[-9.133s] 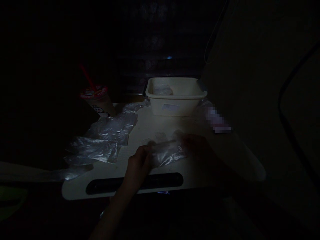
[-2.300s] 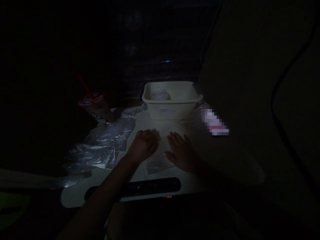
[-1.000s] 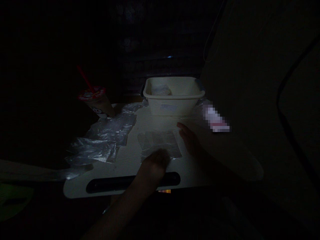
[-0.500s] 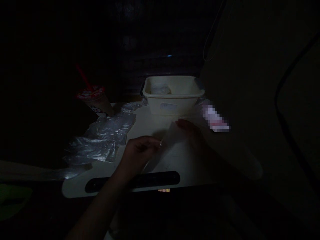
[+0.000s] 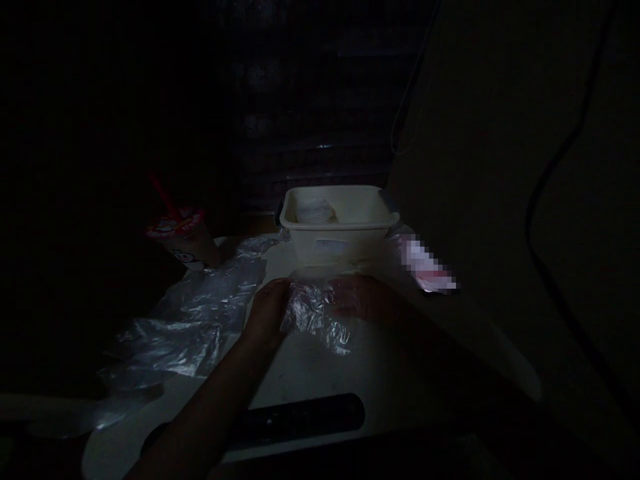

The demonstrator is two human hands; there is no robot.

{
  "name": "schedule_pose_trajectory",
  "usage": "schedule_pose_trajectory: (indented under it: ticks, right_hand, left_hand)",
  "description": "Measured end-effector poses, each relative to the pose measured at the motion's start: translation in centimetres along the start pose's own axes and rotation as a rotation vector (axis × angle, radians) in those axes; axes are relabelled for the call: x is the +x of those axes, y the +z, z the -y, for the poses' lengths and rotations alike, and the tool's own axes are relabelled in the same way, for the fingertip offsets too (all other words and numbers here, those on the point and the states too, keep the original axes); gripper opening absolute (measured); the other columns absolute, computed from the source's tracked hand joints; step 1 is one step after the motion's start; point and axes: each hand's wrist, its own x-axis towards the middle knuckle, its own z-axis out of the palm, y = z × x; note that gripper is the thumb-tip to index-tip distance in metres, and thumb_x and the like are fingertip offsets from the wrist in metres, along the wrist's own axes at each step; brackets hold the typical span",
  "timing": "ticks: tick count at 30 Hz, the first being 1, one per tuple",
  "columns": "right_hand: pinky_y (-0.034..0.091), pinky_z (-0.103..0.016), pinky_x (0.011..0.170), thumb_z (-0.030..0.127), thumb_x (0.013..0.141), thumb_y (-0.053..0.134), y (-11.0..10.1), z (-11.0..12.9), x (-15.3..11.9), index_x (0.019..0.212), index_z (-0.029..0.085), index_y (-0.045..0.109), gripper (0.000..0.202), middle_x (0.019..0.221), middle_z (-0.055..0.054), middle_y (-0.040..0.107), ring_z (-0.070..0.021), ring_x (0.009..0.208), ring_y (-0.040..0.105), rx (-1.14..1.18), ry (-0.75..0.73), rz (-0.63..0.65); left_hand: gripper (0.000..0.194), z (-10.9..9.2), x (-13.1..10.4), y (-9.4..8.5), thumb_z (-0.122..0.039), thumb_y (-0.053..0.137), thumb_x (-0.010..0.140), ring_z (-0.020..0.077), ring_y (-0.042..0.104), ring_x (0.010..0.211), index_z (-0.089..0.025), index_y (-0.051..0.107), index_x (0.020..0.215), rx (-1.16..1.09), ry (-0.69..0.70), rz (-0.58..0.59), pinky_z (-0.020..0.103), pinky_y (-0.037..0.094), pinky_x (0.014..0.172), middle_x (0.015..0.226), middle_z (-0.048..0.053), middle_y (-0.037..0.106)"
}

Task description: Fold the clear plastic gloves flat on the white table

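Note:
My left hand (image 5: 269, 308) is closed on the left edge of a crinkled clear plastic bag (image 5: 306, 308) above the white table. My right hand (image 5: 357, 297) is on the bag's other side, its fingers bent against the film and partly covered by its shine. A paler, blurred strip of film shows just beyond both hands. Left of my left hand, a pile of flat clear plastic bags (image 5: 187, 340) spreads over the table's side. In front of the hands stands a cream plastic bin (image 5: 333, 243) with a bundle of clear plastic (image 5: 315, 212) inside.
A lidded drink cup (image 5: 187, 248) with a red straw stands at the back left. To the right of the bin lies a pinkish-white packet (image 5: 427, 267), blurred out. The white table (image 5: 300, 373) has a dark slot (image 5: 305, 419) near its front edge. The surroundings are very dark.
The flat translucent sheet slanting between my hands is now crinkled, shiny film. My hands have come level, with the right one lower against the plastic. The view has tilted up a little.

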Motion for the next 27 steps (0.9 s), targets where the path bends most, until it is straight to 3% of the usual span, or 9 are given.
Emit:
schedule_pose_trajectory:
  ticks: [4, 8, 12, 17, 22, 27]
  right_hand:
    - [0.045, -0.037, 0.072, 0.026, 0.074, 0.045, -0.5, -0.3, 0.9, 0.089, 0.015, 0.056, 0.021, 0.089, -0.008, 0.063, -0.0178, 0.077, 0.060, 0.052, 0.019, -0.081]
    - [0.048, -0.034, 0.061, 0.032, 0.071, 0.050, -1.4, -0.6, 1.5, 0.083, 0.017, 0.057, 0.020, 0.080, -0.006, 0.063, -0.0173, 0.069, 0.061, -0.017, 0.028, -0.053]
    - [0.045, -0.028, 0.049, 0.035, 0.066, 0.054, -2.1, -0.6, 1.6, 0.074, 0.016, 0.059, 0.021, 0.060, -0.003, 0.059, -0.0146, 0.053, 0.057, -0.131, 0.002, -0.004]
    - [0.033, -0.021, 0.037, 0.033, 0.062, 0.058, -2.5, -0.3, 1.4, 0.057, 0.017, 0.056, 0.017, 0.040, 0.004, 0.046, -0.0079, 0.036, 0.042, -0.161, -0.015, -0.016]
    - [0.026, -0.020, 0.034, 0.037, 0.066, 0.051, -2.4, -0.4, 1.3, 0.055, 0.016, 0.053, 0.024, 0.038, 0.005, 0.039, -0.0068, 0.033, 0.034, -0.155, -0.033, -0.062]
    - [0.028, -0.022, 0.036, 0.035, 0.062, 0.056, -2.7, -1.0, 1.8, 0.061, 0.016, 0.055, 0.019, 0.040, 0.005, 0.039, -0.0074, 0.035, 0.036, -0.149, -0.055, -0.127]
  left_hand:
    - [0.018, 0.5, 1.2, -0.6, -0.030, 0.056, 0.065, 0.0107, 0.053, 0.044, -0.012, 0.058, 0.063, -0.100, -0.195, 0.197, 0.023, 0.045, 0.050, 0.048, 0.000, 0.056]
    - [0.015, 0.9, 1.8, -1.2, -0.017, 0.063, 0.062, 0.0121, 0.059, 0.058, -0.011, 0.061, 0.076, -0.146, -0.270, 0.389, 0.022, 0.046, 0.062, 0.065, 0.004, 0.064]
    - [0.020, 0.9, 1.9, -1.4, -0.017, 0.063, 0.061, 0.0148, 0.061, 0.061, -0.010, 0.062, 0.080, -0.113, -0.262, 0.393, 0.023, 0.047, 0.061, 0.067, 0.005, 0.065]
    - [0.022, 0.8, 1.9, -1.5, -0.021, 0.065, 0.061, 0.0161, 0.061, 0.064, -0.012, 0.063, 0.081, -0.107, -0.276, 0.368, 0.025, 0.047, 0.063, 0.069, 0.006, 0.066]
    - [0.022, 1.2, 2.1, -1.7, -0.020, 0.065, 0.060, 0.0167, 0.061, 0.066, -0.011, 0.063, 0.080, -0.123, -0.273, 0.354, 0.026, 0.046, 0.065, 0.071, 0.006, 0.066]
    - [0.022, 1.3, 2.2, -1.8, -0.017, 0.063, 0.061, 0.0159, 0.061, 0.068, -0.012, 0.062, 0.082, -0.130, -0.266, 0.346, 0.025, 0.047, 0.065, 0.074, 0.006, 0.066]
